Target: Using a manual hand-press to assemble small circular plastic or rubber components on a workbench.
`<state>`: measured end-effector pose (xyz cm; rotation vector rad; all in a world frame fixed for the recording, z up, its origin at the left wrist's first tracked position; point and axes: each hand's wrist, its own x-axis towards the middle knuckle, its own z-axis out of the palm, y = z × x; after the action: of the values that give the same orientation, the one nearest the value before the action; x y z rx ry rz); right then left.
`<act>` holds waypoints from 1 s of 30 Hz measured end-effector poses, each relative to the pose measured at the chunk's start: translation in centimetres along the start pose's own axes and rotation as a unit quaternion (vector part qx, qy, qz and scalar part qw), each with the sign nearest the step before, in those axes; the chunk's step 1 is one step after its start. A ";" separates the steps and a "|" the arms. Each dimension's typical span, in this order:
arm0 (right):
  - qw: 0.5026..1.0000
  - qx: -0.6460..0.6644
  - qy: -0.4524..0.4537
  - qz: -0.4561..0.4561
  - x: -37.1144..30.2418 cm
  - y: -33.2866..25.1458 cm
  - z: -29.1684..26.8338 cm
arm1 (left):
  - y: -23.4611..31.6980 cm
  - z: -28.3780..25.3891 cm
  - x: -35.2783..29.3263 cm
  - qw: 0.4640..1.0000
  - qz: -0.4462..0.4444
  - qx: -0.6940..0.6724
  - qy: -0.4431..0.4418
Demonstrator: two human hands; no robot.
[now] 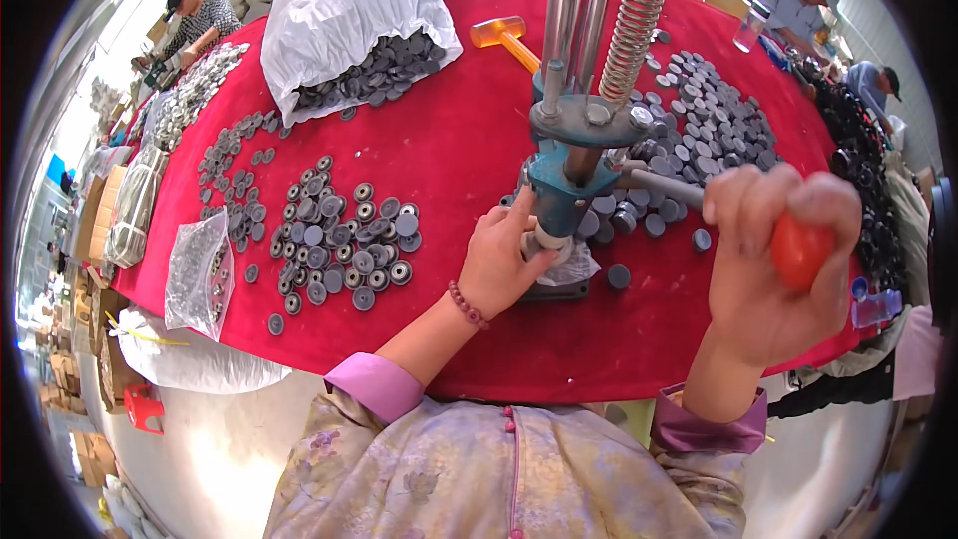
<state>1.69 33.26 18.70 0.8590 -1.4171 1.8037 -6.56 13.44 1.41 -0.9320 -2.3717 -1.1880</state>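
Note:
A blue-green hand press [573, 198] with a tall coil spring [639, 25] and steel columns stands on the table in front of me. My left hand [501, 262] is at the foot of the press, thumb and fingers closed around a small pale part under the ram. The fingers hide most of that part. Out to the right, my right hand [755, 274] is closed around the press lever [667, 185], its red knob [800, 252] showing past the fingers. Loose grey round caps [619, 276] lie beside the press base, along with a crumpled piece of clear plastic [576, 267].
Grey ringed discs [364, 191] lie heaped left of the press. More caps [714, 115] spread behind it. A white sack [349, 10] spills grey pieces, near an orange mallet [506, 35]. A clear bag [200, 274] lies at the table's left edge. Other people work farther off.

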 end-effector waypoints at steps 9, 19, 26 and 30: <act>0.999 -0.031 -0.025 0.012 -2.5 -0.8 1.1 | -0.2 -0.5 -0.9 0.997 -0.053 -0.058 0.009; 0.995 -0.094 0.003 -0.034 -10.3 -0.2 0.9 | -3.2 -9.5 -0.8 0.907 -0.105 0.408 -0.012; 0.994 -0.101 0.023 -0.027 -10.5 -0.4 1.1 | -6.8 -9.0 -4.2 0.920 -0.043 0.386 -0.053; 0.994 -0.105 0.016 -0.031 -10.5 -0.3 0.9 | -7.4 -8.2 -4.8 0.947 -0.075 0.310 -0.040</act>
<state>7.77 31.24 10.36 0.7535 -1.5113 1.5824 -8.08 1.66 -0.58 -0.5967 -2.6612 -0.3807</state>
